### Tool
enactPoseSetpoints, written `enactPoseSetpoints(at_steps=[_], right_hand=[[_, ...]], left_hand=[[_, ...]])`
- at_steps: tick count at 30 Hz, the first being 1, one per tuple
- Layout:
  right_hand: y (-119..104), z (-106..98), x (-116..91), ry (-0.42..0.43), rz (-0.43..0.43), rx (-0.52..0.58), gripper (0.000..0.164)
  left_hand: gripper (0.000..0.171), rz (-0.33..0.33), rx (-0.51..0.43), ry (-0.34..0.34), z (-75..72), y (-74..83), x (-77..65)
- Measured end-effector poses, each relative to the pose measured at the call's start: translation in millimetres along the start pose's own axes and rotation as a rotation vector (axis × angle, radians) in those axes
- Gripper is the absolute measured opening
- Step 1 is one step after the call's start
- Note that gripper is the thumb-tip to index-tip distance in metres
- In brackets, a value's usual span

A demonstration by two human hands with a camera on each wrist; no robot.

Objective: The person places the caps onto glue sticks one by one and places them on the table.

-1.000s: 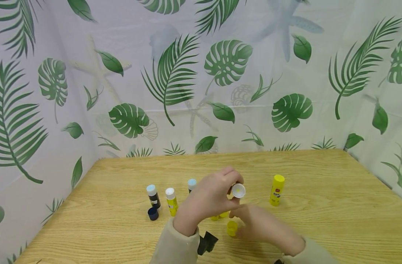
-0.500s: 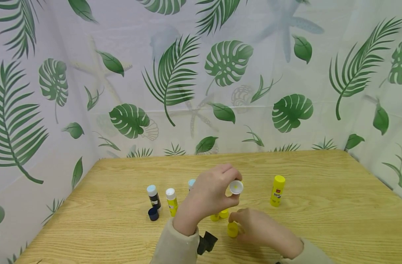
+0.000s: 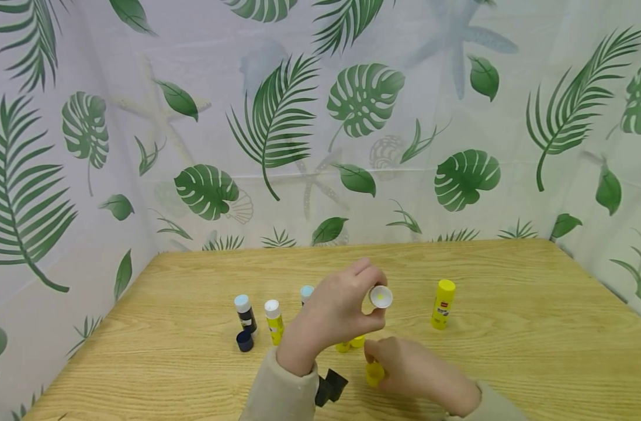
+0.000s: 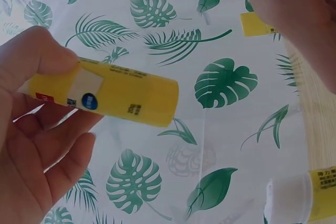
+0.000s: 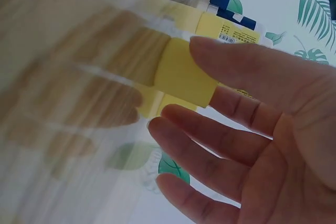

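My left hand [image 3: 336,307] holds a yellow glue stick [image 4: 142,98] up over the table, thumb on one side and fingers on the other. Its white uncapped end [image 3: 380,297] faces back at the head camera, showing a yellow dot inside. Low beside it, my right hand [image 3: 417,368] pinches a yellow cap [image 5: 184,74] by its sides, close over the tabletop. In the right wrist view the thumb presses one side of the cap and the other fingers spread below it.
On the left stand a dark glue stick [image 3: 246,316] with a pale top, a dark blue cap [image 3: 244,341] and a yellow glue stick [image 3: 274,324] with a white top. Another pale blue top [image 3: 307,292] is partly hidden behind my left hand. A capped yellow glue stick [image 3: 443,305] stands right.
My right hand has come down and closed its fingers on the yellow cap, which has shifted slightly right and toward me. My left hand stays nearly in place with the glue stick.
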State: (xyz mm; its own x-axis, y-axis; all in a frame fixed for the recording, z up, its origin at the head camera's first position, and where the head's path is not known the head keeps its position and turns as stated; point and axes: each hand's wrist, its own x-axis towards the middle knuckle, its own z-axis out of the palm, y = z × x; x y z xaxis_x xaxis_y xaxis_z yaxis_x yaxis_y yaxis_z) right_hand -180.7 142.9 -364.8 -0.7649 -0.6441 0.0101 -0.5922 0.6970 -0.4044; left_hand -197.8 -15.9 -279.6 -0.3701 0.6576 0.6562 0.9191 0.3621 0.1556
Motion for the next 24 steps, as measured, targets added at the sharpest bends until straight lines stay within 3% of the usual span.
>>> enactPoseSetpoints(at_steps=[10,15,20,24], right_hand=[[-0.8,2.8,0.4,-0.007,-0.007,-0.047,0.031],[-1.4,-1.4,-1.0,0.006,-0.002,0.003,0.030],[1.4,-20.7,-8.1,0.013,-0.019,0.128,0.030],[1.8,-45.5,-14.9,0.078,-0.053,0.107,0.028]], left_hand=[[0.022,0.026,0.097,0.069,0.2,0.1,0.6],[0.024,0.018,0.120,0.082,1.0,-1.1,0.0],[0.026,0.015,0.130,0.088,0.9,-2.3,1.0],[0.026,0.010,0.141,0.108,-2.8,-1.7,2.0]])
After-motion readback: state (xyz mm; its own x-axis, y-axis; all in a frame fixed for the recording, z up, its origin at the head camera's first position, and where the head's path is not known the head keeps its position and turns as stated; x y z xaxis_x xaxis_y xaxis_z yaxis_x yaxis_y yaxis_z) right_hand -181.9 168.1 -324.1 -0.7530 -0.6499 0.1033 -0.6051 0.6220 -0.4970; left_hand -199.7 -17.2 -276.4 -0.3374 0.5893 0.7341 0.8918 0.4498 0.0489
